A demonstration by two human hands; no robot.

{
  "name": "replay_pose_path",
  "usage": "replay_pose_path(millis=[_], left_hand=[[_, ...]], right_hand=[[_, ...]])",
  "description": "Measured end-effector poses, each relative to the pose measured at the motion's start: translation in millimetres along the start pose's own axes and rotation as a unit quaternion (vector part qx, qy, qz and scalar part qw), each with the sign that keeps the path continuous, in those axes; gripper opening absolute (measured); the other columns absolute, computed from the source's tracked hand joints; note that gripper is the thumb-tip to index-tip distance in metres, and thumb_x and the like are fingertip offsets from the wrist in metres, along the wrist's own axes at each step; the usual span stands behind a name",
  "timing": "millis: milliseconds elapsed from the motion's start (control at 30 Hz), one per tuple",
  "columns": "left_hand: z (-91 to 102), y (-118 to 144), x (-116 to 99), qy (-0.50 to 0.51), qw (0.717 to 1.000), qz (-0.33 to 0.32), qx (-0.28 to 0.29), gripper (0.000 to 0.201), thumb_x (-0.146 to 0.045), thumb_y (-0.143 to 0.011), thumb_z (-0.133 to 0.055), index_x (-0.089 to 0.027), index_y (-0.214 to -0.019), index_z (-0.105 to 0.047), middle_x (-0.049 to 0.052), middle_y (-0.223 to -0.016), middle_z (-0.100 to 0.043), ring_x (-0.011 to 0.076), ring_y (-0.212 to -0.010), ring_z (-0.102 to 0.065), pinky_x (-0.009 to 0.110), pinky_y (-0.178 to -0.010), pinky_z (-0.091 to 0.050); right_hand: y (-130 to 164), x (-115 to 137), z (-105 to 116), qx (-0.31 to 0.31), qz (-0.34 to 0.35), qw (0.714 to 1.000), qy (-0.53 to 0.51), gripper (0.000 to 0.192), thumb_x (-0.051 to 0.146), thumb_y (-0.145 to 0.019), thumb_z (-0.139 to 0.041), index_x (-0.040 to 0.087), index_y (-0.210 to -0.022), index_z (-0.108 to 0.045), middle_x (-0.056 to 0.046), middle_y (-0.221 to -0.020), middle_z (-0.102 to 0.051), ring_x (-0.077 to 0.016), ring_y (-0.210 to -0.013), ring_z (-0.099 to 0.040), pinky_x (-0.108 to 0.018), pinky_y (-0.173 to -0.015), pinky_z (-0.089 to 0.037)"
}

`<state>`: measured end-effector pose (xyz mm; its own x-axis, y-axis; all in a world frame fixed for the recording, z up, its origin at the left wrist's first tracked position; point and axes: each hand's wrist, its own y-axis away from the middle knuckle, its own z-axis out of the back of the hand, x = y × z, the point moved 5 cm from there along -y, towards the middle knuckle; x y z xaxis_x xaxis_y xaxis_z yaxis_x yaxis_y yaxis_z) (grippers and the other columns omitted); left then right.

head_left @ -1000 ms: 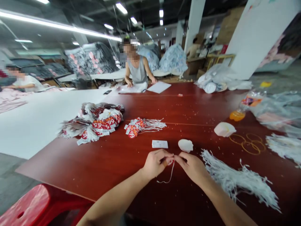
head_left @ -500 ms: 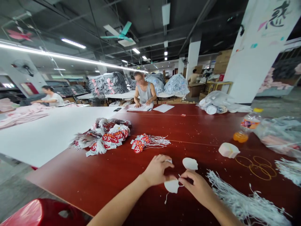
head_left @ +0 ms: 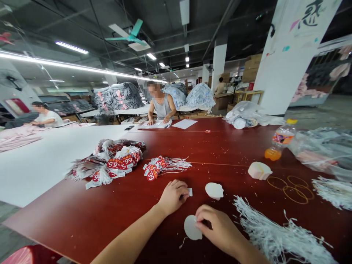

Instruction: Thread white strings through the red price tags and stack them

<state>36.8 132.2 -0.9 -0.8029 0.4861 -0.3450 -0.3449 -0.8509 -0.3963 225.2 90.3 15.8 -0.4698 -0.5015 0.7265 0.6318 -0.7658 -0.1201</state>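
Mia: In the head view, how are the arms?
Ben: Both reach forward over the red-brown counter (head_left: 68, 209). The left hand (head_left: 174, 196) is bent over, with its fingers curled down by a small white stack (head_left: 190, 191). The right hand (head_left: 213, 225) comes in from the right, with its thumb and fingers bent in.
Mia: Are the hands together?
Ben: No, they are apart. The right one pinches the edge of a round tag (head_left: 191, 226). I can't tell if the left one grips the small stack, since its fingertips are hidden.
Mia: What is different from before?
Ben: One second ago both hands met and pinched at a string. Half a second ago the tag was between them. Now the left hand is farther from the tag, and more of its pale side shows.
Mia: Where is the tag, and which way does it point?
Ben: It is low in the middle, just left of the right hand, pale side up. It is nearly round, so I see no clear long way. Its white string (head_left: 182, 242) pokes out at the lower left. The bundle of strings (head_left: 280, 233) slants down to the right.
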Motion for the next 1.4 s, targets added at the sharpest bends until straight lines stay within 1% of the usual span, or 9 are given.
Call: replay_pose_path(millis=[133, 267, 367, 567, 667, 867, 1000, 1167, 1400], left_hand=[[1.0, 2.9, 2.4, 0.037, 0.999, 0.012, -0.005, 0.04, -0.025, -0.081, -0.077, -0.023, -0.118, -0.062, 0.005, -0.122, -0.066, 0.023, -0.111, -0.059, 0.04, -0.099, -0.047], [-3.7, 6.1, 1.9, 0.056, 0.998, -0.022, -0.004, 0.02, -0.028, -0.084, -0.076, -0.024, -0.103, -0.07, 0.003, -0.108, -0.07, 0.0207, -0.101, -0.062, 0.037, -0.095, -0.049], [-3.4, 9.7, 4.7, 0.043, 0.999, -0.009, -0.007, 0.018, -0.035, -0.082, -0.079, -0.024, -0.095, -0.074, 0.004, -0.105, -0.069, 0.0208, -0.098, -0.063, 0.038, -0.095, -0.048], [2.1, 5.0, 10.8, 0.09, 0.995, 0.01, 0.05, 0.012, -0.031, -0.084, -0.077, -0.023, -0.093, -0.075, 0.002, -0.092, -0.069, 0.0161, -0.087, -0.063, 0.03, -0.086, -0.05], [3.1, 2.4, 0.6, 0.038, 0.998, -0.002, 0.056, 0.007, -0.022, -0.091, -0.066, -0.022, -0.087, -0.073, 0.002, -0.09, -0.069, 0.0163, -0.086, -0.063, 0.031, -0.084, -0.047], [10.8, 3.7, -29.8, -0.128, 0.991, 0.028, -0.025, 0.005, -0.015, -0.084, -0.066, -0.019, -0.081, -0.066, 0.006, -0.091, -0.068, 0.0229, -0.092, -0.06, 0.036, -0.083, -0.043], [23.7, 14.3, -42.2, -0.009, 0.994, 0.057, -0.089, 0.007, -0.025, -0.094, -0.061, -0.02, -0.092, -0.065, 0.003, -0.096, -0.07, 0.0177, -0.087, -0.063, 0.031, -0.081, -0.047], [18.3, 29.6, -47.1, 0.136, 0.978, 0.141, -0.077, 0.011, -0.033, -0.092, -0.064, -0.022, -0.094, -0.066, 0.0, -0.091, -0.072, 0.0122, -0.068, -0.062, 0.024, -0.065, -0.049], [19.1, 32.8, -53.9, 0.139, 0.98, 0.119, -0.075, 0.008, -0.029, -0.091, -0.065, -0.023, -0.091, -0.069, -0.001, -0.08, -0.07, 0.0119, -0.066, -0.06, 0.022, -0.061, -0.047]], right_hand=[[-0.5, 1.8, -8.5, 0.007, 0.001, 1.0, 0.012, 0.009, 0.022, -0.086, -0.063, 0.026, -0.079, -0.068, 0.004, -0.118, -0.068, -0.0156, -0.094, -0.067, -0.025, -0.088, -0.046], [-1.7, -2.6, -13.7, 0.009, -0.005, 1.0, -0.001, 0.01, 0.022, -0.085, -0.064, 0.026, -0.078, -0.069, 0.004, -0.116, -0.069, -0.0156, -0.096, -0.067, -0.026, -0.09, -0.047], [-3.0, -7.7, -13.6, -0.01, 0.009, 1.0, -0.023, 0.008, 0.02, -0.084, -0.065, 0.025, -0.081, -0.07, 0.002, -0.111, -0.071, -0.0158, -0.098, -0.066, -0.027, -0.091, -0.046], [-7.0, -22.3, -15.3, -0.041, 0.0, 0.998, -0.039, 0.01, 0.029, -0.089, -0.063, 0.024, -0.089, -0.071, -0.001, -0.1, -0.072, -0.0147, -0.078, -0.063, -0.027, -0.071, -0.047], [-6.5, -21.9, -14.7, -0.045, -0.008, 0.998, -0.034, 0.01, 0.03, -0.09, -0.063, 0.023, -0.089, -0.071, -0.001, -0.099, -0.071, -0.0137, -0.075, -0.062, -0.026, -0.067, -0.046], [-4.4, -17.6, -8.4, -0.069, 0.004, 0.998, -0.005, 0.01, 0.031, -0.089, -0.068, 0.023, -0.083, -0.071, 0.001, -0.09, -0.066, -0.0129, -0.076, -0.061, -0.026, -0.071, -0.044], [-4.8, -19.8, 0.7, -0.093, -0.011, 0.996, -0.002, 0.017, 0.031, -0.096, -0.057, 0.022, -0.087, -0.069, 0.0, -0.083, -0.068, -0.0147, -0.074, -0.061, -0.026, -0.071, -0.043], [-5.6, -12.9, 7.4, -0.126, -0.001, 0.991, 0.045, 0.021, 0.028, -0.097, -0.05, 0.022, -0.082, -0.063, 0.0, -0.077, -0.068, -0.0141, -0.068, -0.059, -0.026, -0.066, -0.039], [-6.9, -2.4, 3.0, -0.214, -0.007, 0.967, 0.136, 0.019, 0.023, -0.089, -0.052, 0.021, -0.07, -0.053, 0.0, -0.068, -0.061, -0.0123, -0.059, -0.051, -0.025, -0.057, -0.031]])
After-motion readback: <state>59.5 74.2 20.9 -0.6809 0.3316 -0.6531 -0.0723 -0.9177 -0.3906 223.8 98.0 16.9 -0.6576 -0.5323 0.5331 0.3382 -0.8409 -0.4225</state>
